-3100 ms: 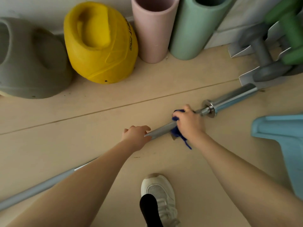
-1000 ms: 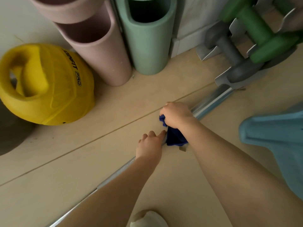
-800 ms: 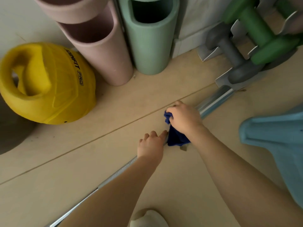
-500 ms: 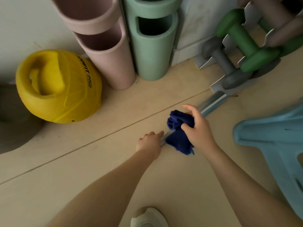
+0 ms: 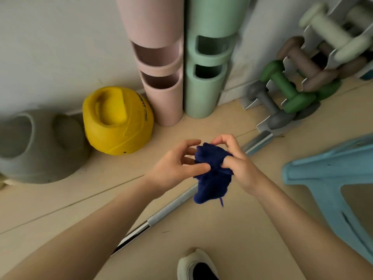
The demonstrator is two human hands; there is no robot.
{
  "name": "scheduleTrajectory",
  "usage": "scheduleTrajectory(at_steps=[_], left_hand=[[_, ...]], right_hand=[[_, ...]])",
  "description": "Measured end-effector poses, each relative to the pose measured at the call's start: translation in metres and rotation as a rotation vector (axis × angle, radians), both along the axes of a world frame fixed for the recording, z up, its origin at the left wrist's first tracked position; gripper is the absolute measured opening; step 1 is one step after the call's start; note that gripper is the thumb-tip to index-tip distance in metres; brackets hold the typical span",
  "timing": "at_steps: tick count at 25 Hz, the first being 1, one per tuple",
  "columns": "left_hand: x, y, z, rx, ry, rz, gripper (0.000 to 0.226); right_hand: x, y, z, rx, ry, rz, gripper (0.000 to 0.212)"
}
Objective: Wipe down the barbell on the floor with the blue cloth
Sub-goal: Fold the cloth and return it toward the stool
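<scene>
a pale wooden plank floor (image 5: 60,199) runs up to a smooth white wall. on it, largest first: a rounded grey moulded weight (image 5: 38,148) at the left, a light blue plastic stool (image 5: 323,178) at the right, tall pink foam tubes (image 5: 159,77) and mint foam tubes (image 5: 207,77) stacked upright against the wall, a glossy yellow weight (image 5: 117,120) with a recessed grip, and a white rack of matte dumbbells (image 5: 288,93). the slim metal barbell (image 5: 171,207) lies diagonally on the floor, shiny with a dull knurled stretch. above it both hands hold the crumpled, fuzzy blue cloth (image 5: 212,172): the right hand (image 5: 240,164) has fingers curled round it, the left hand (image 5: 173,166) pinches its edge, fingers partly spread. a white shoe (image 5: 195,263) shows below.
</scene>
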State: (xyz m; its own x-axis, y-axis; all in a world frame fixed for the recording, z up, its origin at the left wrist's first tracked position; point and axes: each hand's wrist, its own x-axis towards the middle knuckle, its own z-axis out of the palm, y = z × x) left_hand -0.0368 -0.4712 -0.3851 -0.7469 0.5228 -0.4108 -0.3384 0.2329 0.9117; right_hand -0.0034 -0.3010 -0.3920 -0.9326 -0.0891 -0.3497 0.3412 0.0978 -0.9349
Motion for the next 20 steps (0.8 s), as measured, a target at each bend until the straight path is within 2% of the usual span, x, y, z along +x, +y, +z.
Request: scheduleTrajectory(at_steps=[1, 3, 5, 6, 8, 9, 11, 16, 18, 20], left_hand=[[0.001, -0.007, 0.004, -0.016, 0.029, -0.008, 0.034], [0.002, -0.022, 0.014, -0.058, 0.064, 0.0, 0.024], [-0.001, -0.034, 0.025, -0.074, 0.075, 0.039, 0.01], [-0.003, -0.038, 0.032, -0.052, 0.068, 0.064, 0.002], [-0.006, -0.045, 0.041, -0.046, 0.092, 0.092, 0.022], [-0.005, -0.048, 0.046, -0.065, 0.104, 0.094, 0.028], [0.0, -0.052, 0.051, -0.121, 0.118, 0.104, 0.034], [0.003, -0.056, 0.069, -0.087, 0.082, 0.236, 0.04], [-0.001, -0.062, 0.072, -0.127, 0.142, 0.198, 0.045], [-0.008, -0.071, 0.07, -0.264, 0.262, 0.062, 0.049]], right_hand=[[-0.001, -0.007, 0.01, -0.088, -0.017, -0.025, 0.031], [-0.005, -0.02, 0.03, -0.089, 0.001, -0.022, 0.025], [-0.009, -0.025, 0.041, 0.134, 0.078, 0.003, 0.016], [-0.011, -0.024, 0.045, 0.318, 0.13, 0.013, 0.015], [-0.012, -0.022, 0.047, 0.593, 0.21, -0.01, 0.014], [-0.01, -0.025, 0.05, 0.619, 0.211, -0.049, 0.012], [-0.006, -0.034, 0.054, 0.553, 0.185, -0.139, 0.011], [-0.005, -0.062, 0.059, 0.535, 0.192, -0.21, 0.032], [-0.004, -0.066, 0.063, 0.492, 0.24, -0.188, 0.026], [-0.006, -0.064, 0.073, 0.471, 0.226, -0.023, 0.011]])
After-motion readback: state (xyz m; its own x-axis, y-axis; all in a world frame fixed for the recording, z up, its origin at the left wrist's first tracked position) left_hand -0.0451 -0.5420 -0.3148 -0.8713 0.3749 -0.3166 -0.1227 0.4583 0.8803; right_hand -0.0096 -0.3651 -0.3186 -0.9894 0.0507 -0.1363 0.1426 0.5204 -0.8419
